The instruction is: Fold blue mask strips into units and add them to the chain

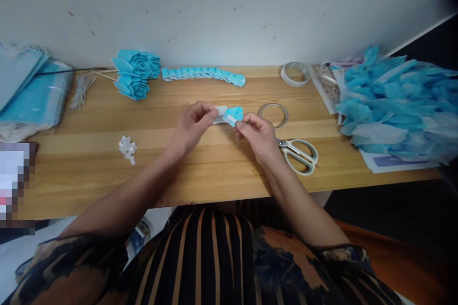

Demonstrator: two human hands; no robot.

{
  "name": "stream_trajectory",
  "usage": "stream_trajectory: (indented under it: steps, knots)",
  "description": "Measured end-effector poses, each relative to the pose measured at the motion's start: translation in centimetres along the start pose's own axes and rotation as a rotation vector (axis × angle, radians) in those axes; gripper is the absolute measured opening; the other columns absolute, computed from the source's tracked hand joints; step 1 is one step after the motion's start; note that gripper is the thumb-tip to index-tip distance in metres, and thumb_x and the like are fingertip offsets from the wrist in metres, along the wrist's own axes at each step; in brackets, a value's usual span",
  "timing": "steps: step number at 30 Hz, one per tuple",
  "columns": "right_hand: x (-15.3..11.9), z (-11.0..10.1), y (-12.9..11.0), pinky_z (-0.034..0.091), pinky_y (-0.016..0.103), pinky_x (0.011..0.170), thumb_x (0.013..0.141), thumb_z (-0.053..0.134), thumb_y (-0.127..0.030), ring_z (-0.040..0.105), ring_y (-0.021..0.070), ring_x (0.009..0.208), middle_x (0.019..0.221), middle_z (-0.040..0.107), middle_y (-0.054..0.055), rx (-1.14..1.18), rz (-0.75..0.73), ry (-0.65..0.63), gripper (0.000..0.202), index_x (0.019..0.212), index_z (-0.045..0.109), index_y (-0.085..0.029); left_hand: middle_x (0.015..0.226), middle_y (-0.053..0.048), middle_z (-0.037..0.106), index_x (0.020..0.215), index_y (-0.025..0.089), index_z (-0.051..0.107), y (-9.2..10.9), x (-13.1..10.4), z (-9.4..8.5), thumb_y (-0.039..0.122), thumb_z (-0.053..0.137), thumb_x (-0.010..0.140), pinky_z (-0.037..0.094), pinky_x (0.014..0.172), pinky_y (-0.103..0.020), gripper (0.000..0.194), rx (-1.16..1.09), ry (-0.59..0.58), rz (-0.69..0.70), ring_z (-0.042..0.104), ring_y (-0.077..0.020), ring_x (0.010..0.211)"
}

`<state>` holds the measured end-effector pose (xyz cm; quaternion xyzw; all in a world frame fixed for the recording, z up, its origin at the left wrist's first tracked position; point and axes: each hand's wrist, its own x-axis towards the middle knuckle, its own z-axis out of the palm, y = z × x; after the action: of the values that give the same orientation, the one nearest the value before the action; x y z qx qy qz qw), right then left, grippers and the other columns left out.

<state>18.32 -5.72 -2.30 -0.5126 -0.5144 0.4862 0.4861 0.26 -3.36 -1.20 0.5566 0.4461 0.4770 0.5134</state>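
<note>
In the head view, my left hand [195,126] is closed in a pinch at the left end of a whitish strip [221,115], whose exact kind I cannot make out. My right hand [258,134] pinches the lower right edge of a small folded piece of blue paper [234,113], which bears a short white band. Strip and folded paper meet between the hands, just above the table. Scissors [302,156] with cream handles lie by my right wrist, their blades partly hidden. A thin roll of tape [273,115] lies just beyond that hand.
Blue paper flowers [134,74] on sticks and a row of folded blue pieces [203,74] lie along the wall. A wider tape roll [295,74] stands back right, near a heap of blue paper [390,100]. White scraps [128,148] and blue packets [39,93] are left.
</note>
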Motion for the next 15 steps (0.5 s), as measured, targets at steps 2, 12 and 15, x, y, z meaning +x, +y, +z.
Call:
stream_trajectory:
  steps: [2,12,15]
  knots:
    - [-0.1,0.1,-0.2,0.038,0.027,0.055,0.08,0.067,-0.036,0.049,0.011,0.056,0.062,0.056,-0.003,-0.01,-0.015,-0.003,0.02,0.068,0.059,-0.022,0.065,0.002,0.056,0.076,0.019,0.064,0.4,-0.5,0.2,0.03,0.066,0.085,0.037,0.056,-0.025,0.015,0.177,0.033,0.166,0.046,-0.0101,0.059]
    - [-0.4,0.5,-0.4,0.035,0.026,0.057,0.081,0.066,-0.033,0.044,0.011,0.06,0.063,0.052,-0.004,-0.134,-0.113,-0.003,0.018,0.069,0.058,-0.021,0.073,-0.001,0.06,0.087,0.021,0.073,0.4,-1.3,0.6,0.017,0.063,0.089,0.039,0.062,-0.028,0.011,0.581,-0.034,0.434,0.052,-0.0128,0.067]
    - [-0.5,0.6,-0.4,0.037,0.026,0.058,0.081,0.065,-0.031,0.045,0.0111,0.06,0.063,0.052,-0.003,-0.197,-0.164,0.018,0.017,0.069,0.059,-0.021,0.071,0.0,0.059,0.085,0.021,0.071,0.3,-1.3,0.5,0.018,0.065,0.088,0.039,0.064,-0.029,0.007,0.637,-0.012,0.414,0.053,-0.0137,0.068]
